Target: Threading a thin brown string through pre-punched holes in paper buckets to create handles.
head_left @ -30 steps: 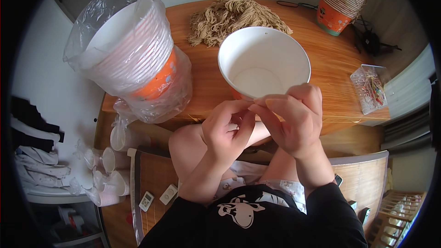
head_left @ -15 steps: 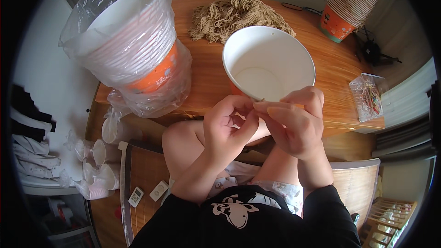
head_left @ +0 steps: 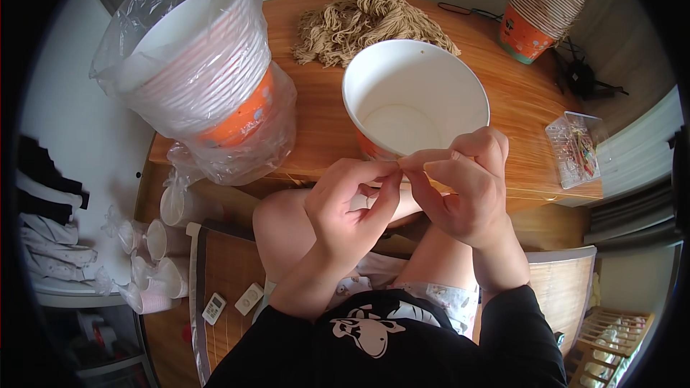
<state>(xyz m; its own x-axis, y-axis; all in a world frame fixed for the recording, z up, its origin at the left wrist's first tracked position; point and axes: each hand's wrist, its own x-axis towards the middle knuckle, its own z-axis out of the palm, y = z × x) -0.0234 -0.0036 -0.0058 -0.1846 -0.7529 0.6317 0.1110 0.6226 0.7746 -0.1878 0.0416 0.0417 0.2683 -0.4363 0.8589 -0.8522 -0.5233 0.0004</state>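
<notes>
A large white-lined paper bucket with an orange outside stands at the table's near edge, its open top tilted toward me. Over its near rim, my left hand and my right hand meet, thumbs and forefingers pinched together at the tips. Whatever lies between these fingertips is too small to make out. The other fingers of both hands are curled. Behind the bucket lies a heap of tan cords.
On the wooden table, a plastic-wrapped stack of buckets stands left. Another bucket stack is at the far right. A clear box of small sticks lies near the right edge. Bagged paper cups stand on the floor at left.
My left hand has shifted slightly left and down, and its fingers have straightened a little. My right hand's fingertips have drawn closer to the left's. The bucket appears slightly farther left in view.
</notes>
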